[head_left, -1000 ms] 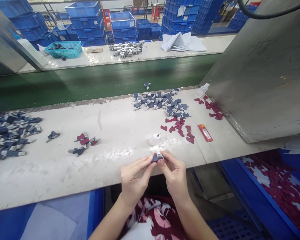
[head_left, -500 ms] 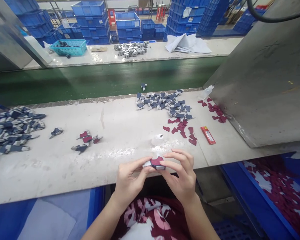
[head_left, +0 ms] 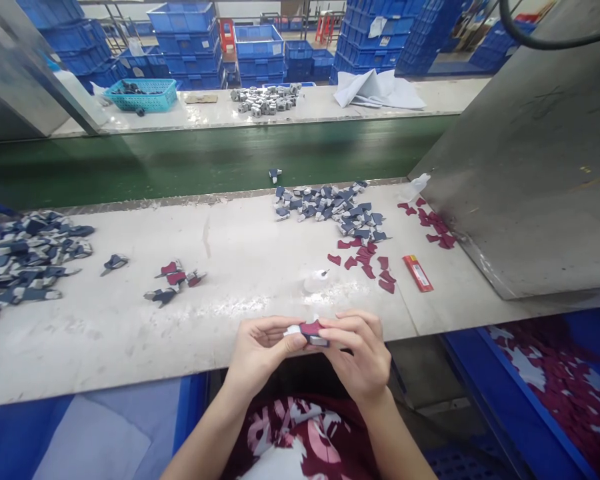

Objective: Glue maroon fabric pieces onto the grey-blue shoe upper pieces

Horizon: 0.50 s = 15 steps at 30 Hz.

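One maroon-faced part [head_left: 310,327] is pinched by left hand [head_left: 255,353] and right hand [head_left: 364,357] near the bench's [head_left: 105,340] front edge, likely light, stiff, best held by its ends.

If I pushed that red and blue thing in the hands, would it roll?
Probably not: the part looks flat and blocky, so it would likelier slide. It seems stiff, with no bend showing between the fingers. Perhaps light too, being small.
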Motion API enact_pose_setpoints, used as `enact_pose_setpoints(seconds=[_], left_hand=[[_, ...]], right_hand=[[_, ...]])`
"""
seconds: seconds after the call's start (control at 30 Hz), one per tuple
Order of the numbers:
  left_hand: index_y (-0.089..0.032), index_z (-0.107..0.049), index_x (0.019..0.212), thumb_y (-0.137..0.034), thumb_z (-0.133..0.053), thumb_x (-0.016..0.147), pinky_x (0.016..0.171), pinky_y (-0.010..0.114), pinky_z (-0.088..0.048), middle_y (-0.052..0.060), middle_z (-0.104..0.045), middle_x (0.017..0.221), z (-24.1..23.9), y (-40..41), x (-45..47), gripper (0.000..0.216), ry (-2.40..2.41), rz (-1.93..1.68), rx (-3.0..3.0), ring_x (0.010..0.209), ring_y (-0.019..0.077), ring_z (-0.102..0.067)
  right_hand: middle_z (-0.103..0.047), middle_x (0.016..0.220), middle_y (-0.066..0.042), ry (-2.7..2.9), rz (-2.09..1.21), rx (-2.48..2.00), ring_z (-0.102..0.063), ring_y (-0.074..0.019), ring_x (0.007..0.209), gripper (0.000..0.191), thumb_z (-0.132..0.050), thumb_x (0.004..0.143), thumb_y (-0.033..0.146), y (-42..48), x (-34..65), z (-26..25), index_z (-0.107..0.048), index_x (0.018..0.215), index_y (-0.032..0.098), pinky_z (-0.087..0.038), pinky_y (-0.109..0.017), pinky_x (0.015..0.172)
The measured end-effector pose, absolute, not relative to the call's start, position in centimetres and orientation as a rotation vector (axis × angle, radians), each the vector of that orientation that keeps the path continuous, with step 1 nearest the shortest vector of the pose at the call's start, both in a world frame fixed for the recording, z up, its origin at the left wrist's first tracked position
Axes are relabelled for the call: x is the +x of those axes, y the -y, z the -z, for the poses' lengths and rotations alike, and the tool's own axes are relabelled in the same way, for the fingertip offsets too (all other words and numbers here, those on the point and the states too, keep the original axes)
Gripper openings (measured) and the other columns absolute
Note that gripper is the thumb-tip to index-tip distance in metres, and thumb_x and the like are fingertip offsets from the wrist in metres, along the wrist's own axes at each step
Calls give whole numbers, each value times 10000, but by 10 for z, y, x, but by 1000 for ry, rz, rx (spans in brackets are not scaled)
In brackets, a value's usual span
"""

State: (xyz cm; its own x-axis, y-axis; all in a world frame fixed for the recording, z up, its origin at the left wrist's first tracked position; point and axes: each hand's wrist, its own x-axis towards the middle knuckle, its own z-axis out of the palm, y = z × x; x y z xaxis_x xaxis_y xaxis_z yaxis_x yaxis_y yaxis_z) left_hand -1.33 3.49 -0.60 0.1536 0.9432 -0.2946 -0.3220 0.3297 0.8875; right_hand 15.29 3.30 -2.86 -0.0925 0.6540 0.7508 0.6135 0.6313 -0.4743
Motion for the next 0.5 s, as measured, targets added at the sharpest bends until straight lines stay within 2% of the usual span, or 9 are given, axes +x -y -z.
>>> enact_pose_setpoints(seconds=[0.13,0.37,0.5], left_hand=[[-159,-822,850,-409,-912,636,715,383,-686,82,-810,785,9,-33,-13,341,-1035,-1033,725,715,273,-787],[-154,-783,821,-348,-918,644,718,312,-657,44,-801,762,7,-36,-28,295,-1030,-920,649,712,212,-773],[-152,-766,807,-349,-893,660,770,298,-625,50,-801,795,13,-40,-50,277,-1102,-817,736,752,203,-765]], right_hand=[[-723,821,-20,1737,-65,-1017,-607,-188,771,200,-697,901,159,-35,155,29,-639,1069,250,-550,-334,667],[-703,902,-45,1855,-15,-962,-587,-181,867,240,-582,899,16,-40,144,30,-628,961,244,-516,-333,756],[-729,899,-36,1974,-84,-918,-608,-174,877,228,-506,936,19,-45,128,36,-610,960,220,-501,-335,796]])
